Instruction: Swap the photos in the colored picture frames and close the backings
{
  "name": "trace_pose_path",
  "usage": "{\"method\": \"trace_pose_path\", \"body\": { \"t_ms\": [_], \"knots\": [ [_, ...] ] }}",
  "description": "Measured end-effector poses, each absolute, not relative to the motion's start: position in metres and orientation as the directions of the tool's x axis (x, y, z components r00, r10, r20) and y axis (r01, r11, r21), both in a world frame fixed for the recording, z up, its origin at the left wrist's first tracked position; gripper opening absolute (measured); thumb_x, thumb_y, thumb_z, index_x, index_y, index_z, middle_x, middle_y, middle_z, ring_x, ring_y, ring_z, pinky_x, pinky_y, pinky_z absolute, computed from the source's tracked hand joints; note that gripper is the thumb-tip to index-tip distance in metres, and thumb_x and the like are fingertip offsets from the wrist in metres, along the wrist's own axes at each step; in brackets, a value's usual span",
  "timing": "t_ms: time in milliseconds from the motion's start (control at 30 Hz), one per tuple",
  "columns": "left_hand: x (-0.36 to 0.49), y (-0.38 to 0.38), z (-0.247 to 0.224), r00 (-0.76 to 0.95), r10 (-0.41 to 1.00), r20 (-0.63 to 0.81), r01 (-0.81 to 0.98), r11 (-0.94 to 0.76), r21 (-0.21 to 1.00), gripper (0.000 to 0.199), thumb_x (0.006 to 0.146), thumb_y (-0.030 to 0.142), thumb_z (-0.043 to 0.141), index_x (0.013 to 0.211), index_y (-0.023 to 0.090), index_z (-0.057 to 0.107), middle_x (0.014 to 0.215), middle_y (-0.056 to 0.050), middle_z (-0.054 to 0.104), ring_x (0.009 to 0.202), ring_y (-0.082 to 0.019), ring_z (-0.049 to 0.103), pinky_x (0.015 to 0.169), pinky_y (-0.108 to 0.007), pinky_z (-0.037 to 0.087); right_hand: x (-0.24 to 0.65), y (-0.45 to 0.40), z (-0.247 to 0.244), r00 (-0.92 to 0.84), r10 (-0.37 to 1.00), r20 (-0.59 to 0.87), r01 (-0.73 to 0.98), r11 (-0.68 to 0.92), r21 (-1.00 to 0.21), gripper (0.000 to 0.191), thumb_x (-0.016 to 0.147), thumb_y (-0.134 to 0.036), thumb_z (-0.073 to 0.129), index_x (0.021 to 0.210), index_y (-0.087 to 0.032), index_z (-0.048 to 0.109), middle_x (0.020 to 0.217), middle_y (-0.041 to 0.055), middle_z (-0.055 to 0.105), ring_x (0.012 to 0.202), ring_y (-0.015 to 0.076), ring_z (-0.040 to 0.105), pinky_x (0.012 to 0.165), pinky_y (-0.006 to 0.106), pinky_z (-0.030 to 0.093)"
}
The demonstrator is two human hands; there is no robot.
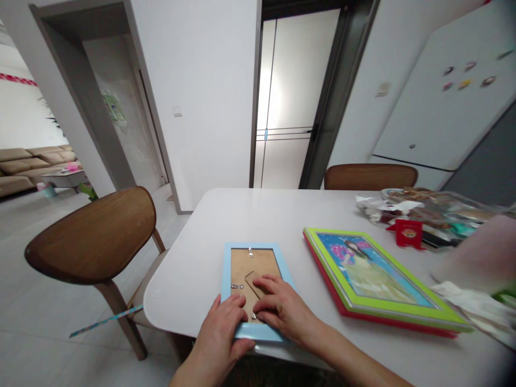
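A light blue picture frame (226, 269) lies face down near the table's front edge, its brown backing board (242, 263) showing. Metal clips sit at the top and left of the board, and a thin bent wire piece (253, 285) is on its middle. My left hand (226, 328) rests over the frame's lower left corner, fingers bent on the backing, thumb apart at the bottom edge. On the board's lower right, my right hand (278, 309) has its fingertips by a small metal clip (253, 316); whether it pinches anything is hidden.
A green-edged picture (366, 269) lies on a red one to the right. Beyond it are a red card (408, 234), plastic bags and clutter. Brown chairs stand at the left (97, 236) and far side (371, 177) of the white table (185, 269).
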State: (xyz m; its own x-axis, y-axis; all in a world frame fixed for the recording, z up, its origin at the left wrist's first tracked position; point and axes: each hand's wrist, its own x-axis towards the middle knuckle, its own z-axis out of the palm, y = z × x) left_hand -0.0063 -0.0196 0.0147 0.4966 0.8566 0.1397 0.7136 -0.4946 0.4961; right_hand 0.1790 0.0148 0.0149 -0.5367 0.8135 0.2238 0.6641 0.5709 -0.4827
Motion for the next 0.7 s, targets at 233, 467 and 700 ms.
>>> {"method": "trace_pose_path", "body": {
  "t_ms": [233, 467, 700],
  "knots": [
    [-0.006, -0.020, 0.010, 0.470, 0.865, 0.172, 0.687, -0.482, 0.544, 0.021, 0.068, 0.028, 0.060, 0.085, 0.020, 0.051, 0.117, -0.010, 0.050, 0.112, -0.024, 0.041, 0.097, -0.047, 0.020, 0.156, 0.025, 0.017, -0.416, 0.843, 0.340, 0.678, 0.537, -0.501, 0.019, 0.070, -0.023, 0.053, 0.086, -0.023, 0.064, 0.099, 0.0051, 0.057, 0.096, 0.0187, 0.046, 0.083, 0.033, 0.034],
    [-0.006, -0.021, 0.008, 0.446, 0.865, 0.229, 0.668, -0.492, 0.558, 0.022, 0.065, 0.026, 0.062, 0.084, 0.020, 0.052, 0.112, -0.009, 0.054, 0.108, -0.025, 0.045, 0.096, -0.047, 0.023, 0.122, 0.052, 0.013, -0.397, 0.875, 0.279, 0.782, 0.481, -0.396, 0.015, 0.074, -0.022, 0.051, 0.072, -0.020, 0.066, 0.074, 0.0036, 0.059, 0.076, 0.0156, 0.050, 0.070, 0.027, 0.035],
    [-0.006, -0.022, 0.008, 0.436, 0.876, 0.203, 0.676, -0.469, 0.568, 0.025, 0.066, 0.025, 0.062, 0.089, 0.019, 0.053, 0.111, -0.010, 0.055, 0.109, -0.024, 0.044, 0.097, -0.048, 0.022, 0.140, 0.051, 0.017, -0.373, 0.879, 0.297, 0.786, 0.470, -0.402, 0.018, 0.075, -0.021, 0.048, 0.083, -0.018, 0.064, 0.085, 0.0047, 0.060, 0.084, 0.0156, 0.049, 0.076, 0.025, 0.035]
  ]
}}
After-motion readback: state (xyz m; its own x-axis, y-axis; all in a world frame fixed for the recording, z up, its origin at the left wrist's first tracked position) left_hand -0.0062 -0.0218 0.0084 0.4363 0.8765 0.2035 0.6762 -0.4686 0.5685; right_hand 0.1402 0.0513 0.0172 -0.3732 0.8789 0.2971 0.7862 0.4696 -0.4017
